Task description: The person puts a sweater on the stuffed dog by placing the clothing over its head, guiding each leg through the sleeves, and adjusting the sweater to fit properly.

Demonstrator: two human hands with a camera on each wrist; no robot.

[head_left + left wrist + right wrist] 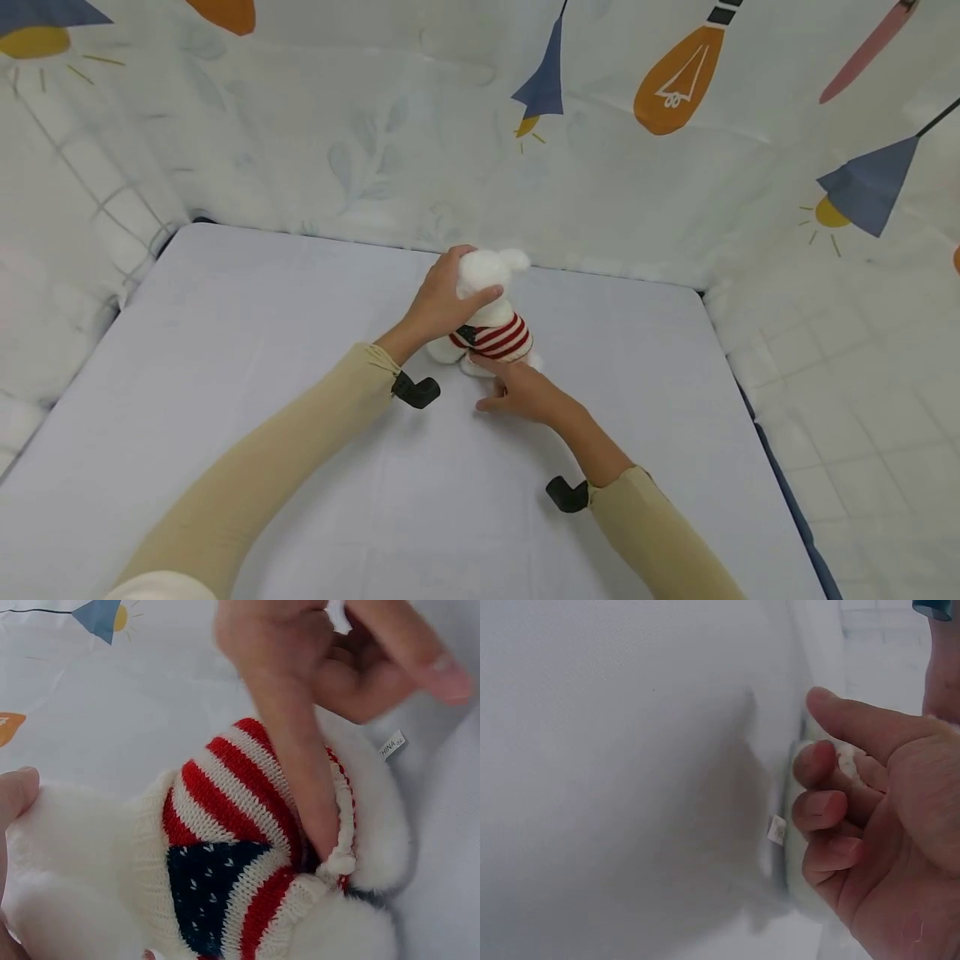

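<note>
A white plush toy [482, 271] in a knitted sweater [506, 339] with red and white stripes and a dark blue starred patch is propped up on the table. My left hand [438, 304] grips its head, the thumb across the front. Low on the toy, my right hand [531, 396] reaches in from the right. In the left wrist view its straight index finger touches the sweater's lower hem, the tip partly hidden at the knit edge. Its thumb stands apart and the other fingers are bent, as the right wrist view shows. A small white label [392, 745] sticks out from the toy's underside.
The toy is on a table with a pale cloth [300, 467], toward its back edge. Behind it hangs a white curtain [300, 125] printed with lamps and bulbs. Black wrist mounts [417, 390] jut from both sleeves.
</note>
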